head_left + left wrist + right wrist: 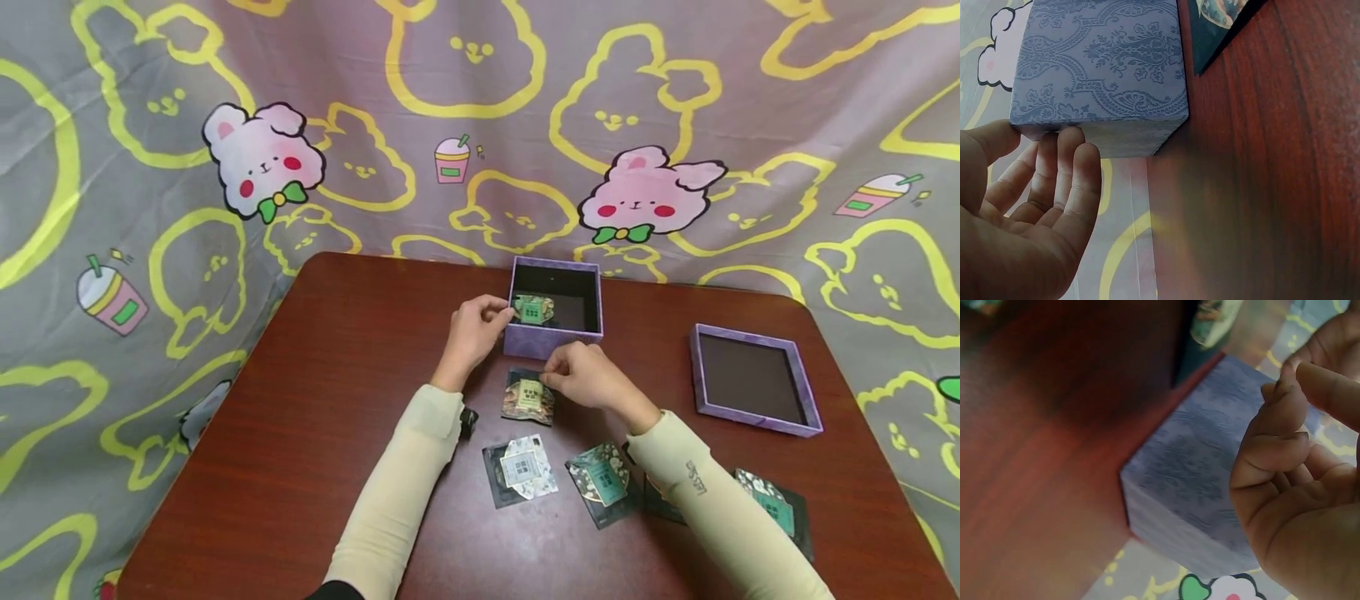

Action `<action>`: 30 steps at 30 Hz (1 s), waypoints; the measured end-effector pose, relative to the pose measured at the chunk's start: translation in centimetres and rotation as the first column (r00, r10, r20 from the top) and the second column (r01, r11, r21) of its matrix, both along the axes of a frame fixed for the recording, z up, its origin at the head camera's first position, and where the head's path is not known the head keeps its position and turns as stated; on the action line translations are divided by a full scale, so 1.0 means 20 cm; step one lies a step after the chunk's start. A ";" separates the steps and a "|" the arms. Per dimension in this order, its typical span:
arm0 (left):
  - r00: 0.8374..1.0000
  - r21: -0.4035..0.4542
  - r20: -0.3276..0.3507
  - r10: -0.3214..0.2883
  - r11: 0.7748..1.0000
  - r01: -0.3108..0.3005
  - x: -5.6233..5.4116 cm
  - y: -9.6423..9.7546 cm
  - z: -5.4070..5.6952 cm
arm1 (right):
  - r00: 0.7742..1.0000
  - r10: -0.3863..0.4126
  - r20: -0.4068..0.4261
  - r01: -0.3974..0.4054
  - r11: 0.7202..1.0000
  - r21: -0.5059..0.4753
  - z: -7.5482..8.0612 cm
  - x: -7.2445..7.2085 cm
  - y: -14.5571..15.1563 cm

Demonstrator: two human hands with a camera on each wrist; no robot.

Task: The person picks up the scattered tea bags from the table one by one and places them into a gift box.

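Box (528, 340): square, purple patterned board with a black inside, open at the top, near the back edge of the reddish-brown wood-grained desk (360, 350).
Inside it: a small green-printed packet (534, 310), towards the left wall.
Left hand (477, 329): holding the box by its left side, thumb at the rim, fingertips against the outside of the wall.
Right hand (588, 375): apart from the left, fingers curled, thumb and index tips brought together at the upper right corner of a black square packet with brown pictures and a pale yellow label (531, 396); whether they pinch it cannot be told.
That packet: in front of the box, near its front wall; flat or raised is unclear.
Nearer packets: a black-and-white floral packet (530, 468) with a pale label; right of it, a black packet with a green label (609, 479); a dark packet (663, 504) mostly hidden by the right forearm; beyond that arm, a black packet with a teal label (780, 508), partly covered.
Tray: shallow purple-rimmed square tray (750, 379) with a dark inside, well right of the box.
Sleeves: cream-coloured sleeves (401, 483) on both forearms.
Backdrop: grey-pink cloth (510, 225) with yellow-outlined cartoon animals.
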State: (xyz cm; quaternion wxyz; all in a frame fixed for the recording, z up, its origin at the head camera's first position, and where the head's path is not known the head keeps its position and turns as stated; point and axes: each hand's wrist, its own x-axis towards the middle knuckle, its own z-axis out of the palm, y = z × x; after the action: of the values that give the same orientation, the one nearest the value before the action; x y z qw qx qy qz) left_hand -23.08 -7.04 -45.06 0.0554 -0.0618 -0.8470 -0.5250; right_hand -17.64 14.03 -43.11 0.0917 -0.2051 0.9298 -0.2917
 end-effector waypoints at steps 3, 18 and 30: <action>1.000 0.000 -0.002 -0.004 1.000 0.004 0.00 0.00 0.00 | 1.000 -0.002 0.001 0.002 1.000 0.018 -0.05 0.01 0.01; 1.000 -0.003 0.000 -0.003 1.000 0.003 0.00 0.00 0.01 | 0.999 -0.040 0.013 0.039 0.997 0.063 -0.15 0.00 0.03; 1.000 -0.003 -0.005 0.002 1.000 -0.002 0.01 0.00 0.00 | 0.998 -0.053 0.015 0.052 0.994 0.093 -0.20 0.01 0.01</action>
State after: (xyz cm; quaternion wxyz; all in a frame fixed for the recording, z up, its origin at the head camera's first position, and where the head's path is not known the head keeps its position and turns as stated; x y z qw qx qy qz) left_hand -22.96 -7.01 -45.01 0.0580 -0.0625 -0.8476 -0.5237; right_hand -17.50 14.18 -47.17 0.1013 -0.1736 0.9465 -0.2525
